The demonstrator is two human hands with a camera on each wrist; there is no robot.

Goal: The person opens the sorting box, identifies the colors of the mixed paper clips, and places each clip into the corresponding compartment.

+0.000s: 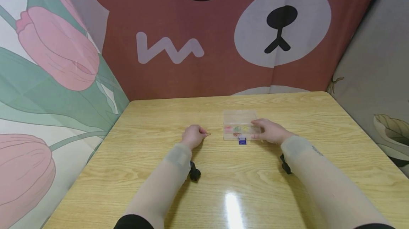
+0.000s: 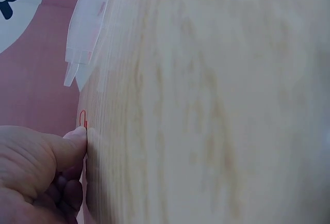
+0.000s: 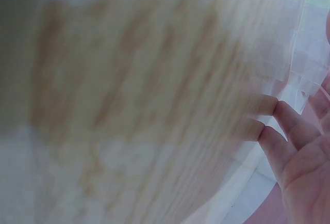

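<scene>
My left hand [image 1: 193, 136] pinches a small red-orange paper clip [image 2: 82, 116] between thumb and forefinger, low over the table. The clip's looped end sticks out past the fingertips, towards a clear plastic box [image 1: 226, 136]. This box stands with its lid [image 1: 239, 116] raised at the back, a blue clasp [image 1: 242, 141] hanging at its front. Small pink, green, yellow and red pieces [image 1: 236, 129] lie in its compartments. At the right end, my right hand [image 1: 271, 131] holds the box between thumb and fingers; two of its fingers [image 3: 296, 126] reach down beside it in the right wrist view.
The wood-grain table [image 1: 211, 172] spreads out around both hands. Behind it hangs a brown cloth [image 1: 179, 80] with a bear print, and a flowered cloth [image 1: 73, 112] hangs along the left. A grey cloth [image 1: 364, 80] borders the right side.
</scene>
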